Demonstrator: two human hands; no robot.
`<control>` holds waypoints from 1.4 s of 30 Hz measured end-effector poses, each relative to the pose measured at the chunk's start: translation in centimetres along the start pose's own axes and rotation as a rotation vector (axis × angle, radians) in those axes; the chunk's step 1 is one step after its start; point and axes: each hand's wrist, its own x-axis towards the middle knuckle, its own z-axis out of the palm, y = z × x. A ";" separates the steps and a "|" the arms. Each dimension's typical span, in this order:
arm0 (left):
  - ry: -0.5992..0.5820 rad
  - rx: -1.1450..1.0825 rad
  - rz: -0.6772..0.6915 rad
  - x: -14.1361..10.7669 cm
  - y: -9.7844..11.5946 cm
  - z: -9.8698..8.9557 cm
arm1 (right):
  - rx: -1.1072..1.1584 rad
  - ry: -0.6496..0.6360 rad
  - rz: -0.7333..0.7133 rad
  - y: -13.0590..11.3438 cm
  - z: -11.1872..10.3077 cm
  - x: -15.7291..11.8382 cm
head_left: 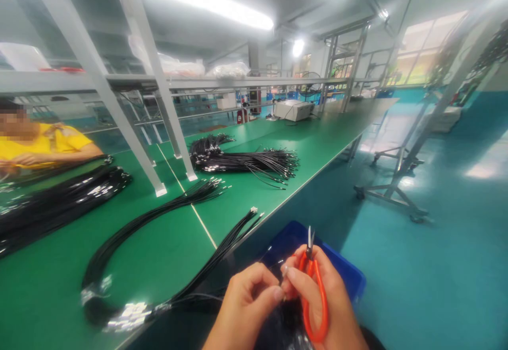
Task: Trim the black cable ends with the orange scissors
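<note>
My right hand [331,292] is wrapped around a pair of scissors [324,307] with orange-red handles. The short metal blades point up, away from me. Its thumb and forefinger also pinch something small and pale. My left hand [252,300] is closed in a pinch right beside it, fingertips nearly touching those of the right. What the left fingers hold is too small and hidden to name. To the left, a curved bundle of black cables [115,244] lies on the green table, with pale ends and a shiny wrapped section near the table edge.
A blue bin [353,276] stands below my hands, beside the green table [159,265]. More black cable bundles [246,162] lie farther back, others [59,202] at left near a person in yellow [59,141]. Metal posts [170,96] rise from the table. A wheeled rack [397,202] stands right.
</note>
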 end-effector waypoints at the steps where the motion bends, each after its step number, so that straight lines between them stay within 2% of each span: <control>1: -0.008 -0.033 0.008 -0.1 0.0 0.0 | 0.016 -0.004 0.028 0.1 0.0 0.0; 6: 0.015 -0.196 0.096 -0.4 0.4 0.7 | 0.099 -0.012 0.146 0.9 0.2 -0.4; 11: 0.231 0.028 0.219 -0.5 1.5 1.2 | -0.056 0.009 0.061 0.5 1.1 -0.8; 12: 0.229 0.017 0.215 -0.4 1.6 1.2 | -0.073 0.008 0.054 0.3 1.2 -0.8; 17: 0.061 -0.222 0.119 -0.1 2.0 0.4 | -0.001 -0.059 0.087 -0.1 1.3 -0.7; 22: 0.117 -0.366 0.060 0.1 2.0 0.9 | 0.091 -0.069 0.144 -0.1 1.0 -0.8; 26: 0.078 -0.476 0.089 0.1 2.2 1.5 | 0.108 -0.101 0.149 0.0 0.6 -0.7; 29: 0.088 -0.558 0.059 0.1 2.3 1.7 | 0.132 -0.134 0.139 0.2 0.3 -0.5; 32: 0.096 -0.573 0.012 0.1 2.4 1.8 | 0.105 -0.129 0.157 0.3 0.3 -0.4; 35: 0.105 -0.579 0.022 0.2 2.5 1.9 | 0.114 -0.117 0.152 0.2 0.5 -0.4; 39: 0.090 -0.689 -0.032 0.2 2.8 1.8 | 0.141 -0.131 0.146 0.1 0.7 -0.3; 42: 0.091 -0.643 -0.040 0.2 2.8 1.8 | 0.121 -0.136 0.154 0.3 0.6 -0.2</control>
